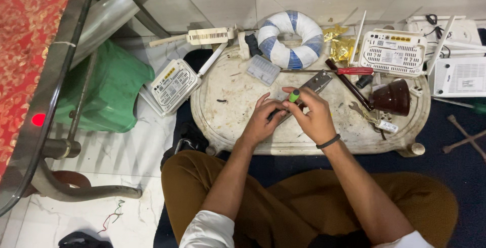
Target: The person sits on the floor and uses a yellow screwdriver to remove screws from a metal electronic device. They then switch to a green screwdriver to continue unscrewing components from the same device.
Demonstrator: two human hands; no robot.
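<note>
My right hand (315, 116) grips a small screwdriver with a green cap (293, 95), its tip pointing down at a long grey metal device (315, 83) lying on the oval white low table (228, 121). My left hand (262, 118) presses on the near end of that device, fingers curled around it. Both hands meet at the table's middle. The device's near part is hidden under my fingers.
A white and blue ring (290, 39), a red-handled screwdriver (349, 70), a dark brown cup (392, 97) and a clear small box (262, 69) lie on the table. White routers (394, 51) (174, 85) sit around it. A green bag (109, 86) and a glass table edge (45, 91) stand left.
</note>
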